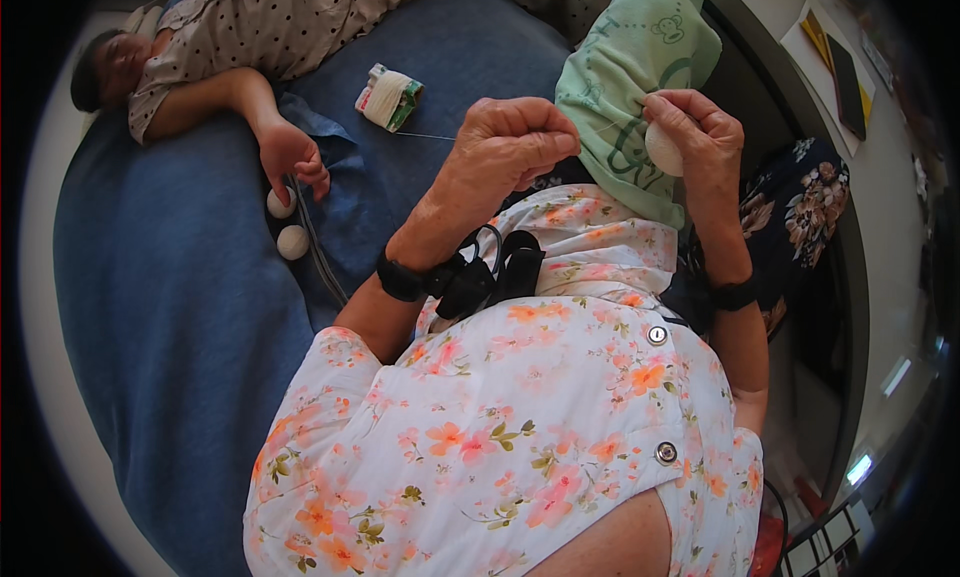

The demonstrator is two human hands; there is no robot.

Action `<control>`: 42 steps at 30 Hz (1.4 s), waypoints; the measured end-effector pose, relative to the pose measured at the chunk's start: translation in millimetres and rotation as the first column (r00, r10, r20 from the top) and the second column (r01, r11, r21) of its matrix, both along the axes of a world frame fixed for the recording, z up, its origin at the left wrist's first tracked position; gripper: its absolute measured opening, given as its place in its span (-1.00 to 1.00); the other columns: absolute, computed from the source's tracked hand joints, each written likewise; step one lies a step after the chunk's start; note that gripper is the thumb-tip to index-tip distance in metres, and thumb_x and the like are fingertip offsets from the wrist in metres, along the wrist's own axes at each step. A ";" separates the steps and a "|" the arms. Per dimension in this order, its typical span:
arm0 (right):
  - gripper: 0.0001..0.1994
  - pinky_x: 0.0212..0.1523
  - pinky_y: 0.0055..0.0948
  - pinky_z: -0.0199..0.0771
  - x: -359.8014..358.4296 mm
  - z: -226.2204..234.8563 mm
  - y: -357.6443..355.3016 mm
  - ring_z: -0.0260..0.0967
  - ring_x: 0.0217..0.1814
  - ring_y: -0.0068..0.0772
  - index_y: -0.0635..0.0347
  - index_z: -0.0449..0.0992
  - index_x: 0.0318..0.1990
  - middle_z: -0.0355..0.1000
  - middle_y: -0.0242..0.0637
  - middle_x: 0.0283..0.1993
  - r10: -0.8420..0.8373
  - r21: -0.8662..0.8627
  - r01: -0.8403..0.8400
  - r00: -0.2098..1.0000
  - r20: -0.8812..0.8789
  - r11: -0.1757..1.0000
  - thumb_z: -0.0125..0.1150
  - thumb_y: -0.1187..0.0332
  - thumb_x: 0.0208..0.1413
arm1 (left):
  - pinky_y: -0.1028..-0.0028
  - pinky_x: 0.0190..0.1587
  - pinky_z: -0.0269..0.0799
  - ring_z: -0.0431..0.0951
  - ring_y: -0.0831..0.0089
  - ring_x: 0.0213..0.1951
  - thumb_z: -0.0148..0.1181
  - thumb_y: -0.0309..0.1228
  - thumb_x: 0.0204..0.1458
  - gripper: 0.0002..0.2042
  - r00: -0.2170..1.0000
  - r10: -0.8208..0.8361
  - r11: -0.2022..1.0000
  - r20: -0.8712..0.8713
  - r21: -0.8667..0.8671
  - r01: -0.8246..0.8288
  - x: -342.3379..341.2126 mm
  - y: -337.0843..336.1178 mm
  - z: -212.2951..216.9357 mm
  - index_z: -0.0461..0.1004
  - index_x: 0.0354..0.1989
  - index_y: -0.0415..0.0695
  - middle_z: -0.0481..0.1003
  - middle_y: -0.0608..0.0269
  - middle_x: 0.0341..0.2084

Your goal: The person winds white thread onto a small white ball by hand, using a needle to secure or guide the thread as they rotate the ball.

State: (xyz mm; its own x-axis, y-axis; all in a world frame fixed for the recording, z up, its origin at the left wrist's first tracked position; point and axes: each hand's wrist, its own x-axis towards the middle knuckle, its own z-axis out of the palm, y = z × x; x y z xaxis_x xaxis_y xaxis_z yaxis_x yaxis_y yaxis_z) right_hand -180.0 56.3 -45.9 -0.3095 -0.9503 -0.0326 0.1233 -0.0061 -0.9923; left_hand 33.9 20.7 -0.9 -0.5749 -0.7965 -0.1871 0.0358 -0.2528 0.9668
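Observation:
My left hand [515, 142] is closed in a fist-like pinch on a thin white thread [428, 136]. That thread runs left to a wound bundle of white thread [390, 99] lying on the blue cover. My right hand [708, 137], raised over the lap, is closed with a small white ball [663, 151] against its fingers. Its thumb and forefinger pinch together above the ball; whatever fine thing is between them is too small to make out. Below both hands a pale green printed cloth [640, 87] lies across my lap.
On the blue-covered seat [180, 307] lie two more white balls, one [293, 242] near a dark cord and another [281, 203] under a lying person's hand [293, 157]. At the right, a dark phone [846, 87] rests on papers on a pale surface.

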 end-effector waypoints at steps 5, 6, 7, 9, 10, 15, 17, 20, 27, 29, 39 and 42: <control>-0.73 -0.30 -0.69 0.34 4.2 4.5 1.5 0.35 -0.32 -0.68 0.35 0.58 -0.25 0.44 -0.43 -0.36 0.303 -0.111 -0.319 0.943 -0.135 0.941 0.34 0.29 -0.01 | 0.72 -0.65 0.00 0.16 0.80 -0.67 0.14 -0.49 0.07 -0.88 0.996 -0.061 0.997 0.071 -0.040 0.064 -3.8 1.6 0.9 0.50 -0.35 -0.32 0.37 0.45 -0.66; -0.73 -0.30 -0.69 0.34 5.3 4.4 1.8 0.35 -0.32 -0.68 0.35 0.58 -0.25 0.44 -0.43 -0.36 0.303 -0.110 -0.318 0.943 -0.134 0.942 0.34 0.29 -0.01 | 0.72 -0.65 0.00 0.16 0.80 -0.67 0.14 -0.49 0.07 -0.88 0.996 -0.062 0.997 0.071 -0.038 0.064 -4.4 1.6 1.3 0.50 -0.35 -0.32 0.37 0.45 -0.66; -0.71 -0.28 -0.68 0.34 6.5 4.4 2.0 0.35 -0.29 -0.66 0.34 0.58 -0.25 0.44 -0.42 -0.34 0.349 -0.119 -0.366 0.927 -0.140 0.923 0.36 0.28 -0.03 | 0.72 -0.65 0.00 0.16 0.80 -0.67 0.14 -0.49 0.07 -0.88 0.993 -0.067 0.995 0.096 -0.062 0.073 -4.9 1.3 1.5 0.50 -0.36 -0.32 0.36 0.47 -0.67; -0.68 -0.27 -0.66 0.34 8.0 2.9 2.4 0.36 -0.27 -0.64 0.34 0.58 -0.24 0.43 -0.40 -0.33 0.395 -0.126 -0.413 0.907 -0.144 0.902 0.38 0.26 -0.06 | 0.72 -0.65 0.00 0.16 0.80 -0.67 0.13 -0.48 0.08 -0.87 0.990 -0.071 0.993 0.123 -0.082 0.082 -6.2 1.6 1.3 0.50 -0.36 -0.32 0.34 0.48 -0.68; -0.71 -0.28 -0.66 0.35 8.5 2.0 2.4 0.37 -0.29 -0.64 0.33 0.58 -0.26 0.43 -0.40 -0.35 0.416 -0.134 -0.445 0.887 -0.202 0.885 0.38 0.29 -0.07 | 0.72 -0.65 0.00 0.16 0.80 -0.67 0.13 -0.47 0.08 -0.87 0.991 -0.065 0.993 0.116 -0.085 0.075 -7.1 1.9 1.2 0.50 -0.37 -0.32 0.34 0.48 -0.69; -0.82 -0.30 -0.63 0.35 12.4 4.2 4.5 0.35 -0.34 -0.65 0.33 0.57 -0.36 0.42 -0.41 -0.42 0.488 -0.051 -0.521 0.826 -0.282 0.852 0.34 0.39 -0.07 | 0.71 -0.65 0.01 0.17 0.80 -0.67 0.14 -0.46 0.08 -0.86 0.990 -0.057 0.993 0.130 -0.098 0.070 -8.6 2.0 -1.0 0.50 -0.37 -0.32 0.33 0.48 -0.70; -0.88 -0.33 -0.64 0.31 11.2 1.1 3.3 0.31 -0.39 -0.68 0.33 0.54 -0.42 0.40 -0.45 -0.47 0.485 -0.113 -0.512 0.851 -0.201 0.851 0.28 0.44 -0.05 | 0.72 -0.66 0.01 0.17 0.80 -0.67 0.14 -0.45 0.09 -0.85 0.989 -0.068 0.990 0.128 -0.113 0.083 -7.7 1.3 -2.5 0.50 -0.36 -0.31 0.33 0.49 -0.69; -0.89 -0.34 -0.65 0.28 7.7 1.6 2.0 0.28 -0.40 -0.72 0.32 0.54 -0.44 0.39 -0.47 -0.47 0.492 -0.114 -0.503 0.863 -0.116 0.857 0.25 0.44 -0.03 | 0.73 -0.65 0.01 0.18 0.80 -0.66 0.14 -0.46 0.11 -0.86 0.991 -0.077 0.994 0.114 -0.065 0.085 -7.3 1.5 -3.5 0.49 -0.33 -0.31 0.33 0.49 -0.67; -0.90 -0.27 -0.63 0.32 2.0 -1.3 0.1 0.34 -0.35 -0.62 0.31 0.53 -0.46 0.43 -0.36 -0.36 0.489 -0.138 -0.469 0.846 0.213 0.872 0.18 0.44 -0.02 | 0.74 -0.65 0.04 0.23 0.79 -0.64 0.13 -0.48 0.12 -0.88 0.990 -0.064 0.990 0.129 -0.116 0.079 -2.3 0.6 -3.2 0.48 -0.29 -0.31 0.34 0.47 -0.65; -0.89 -0.21 -0.57 0.40 0.7 1.0 0.3 0.41 -0.29 -0.52 0.31 0.53 -0.46 0.45 -0.19 -0.22 0.443 -0.122 -0.434 0.795 0.415 0.893 0.16 0.45 -0.02 | 0.74 -0.65 0.04 0.24 0.78 -0.64 0.13 -0.47 0.11 -0.87 0.990 -0.045 0.992 0.132 -0.108 0.060 0.2 0.8 -3.3 0.48 -0.30 -0.31 0.35 0.46 -0.65; -0.85 -0.22 -0.39 0.49 0.9 -5.9 -0.8 0.44 -0.26 -0.30 0.32 0.46 -0.45 0.46 -0.02 -0.22 0.560 -0.304 -0.485 0.571 0.600 0.820 0.06 0.41 0.04 | 0.74 -0.64 0.03 0.22 0.80 -0.65 0.15 -0.47 0.09 -0.88 0.988 -0.037 0.996 0.151 -0.070 0.048 3.4 0.3 -2.6 0.49 -0.33 -0.29 0.36 0.48 -0.65; -0.86 -0.23 -0.38 0.48 2.3 -10.7 -2.8 0.42 -0.28 -0.29 0.31 0.45 -0.46 0.44 -0.07 -0.33 0.602 -0.350 -0.501 0.546 0.582 0.792 0.05 0.42 0.03 | 0.74 -0.64 0.02 0.20 0.81 -0.65 0.15 -0.47 0.07 -0.89 0.991 -0.062 0.993 0.121 -0.094 0.074 2.7 0.1 -2.8 0.50 -0.34 -0.28 0.35 0.50 -0.66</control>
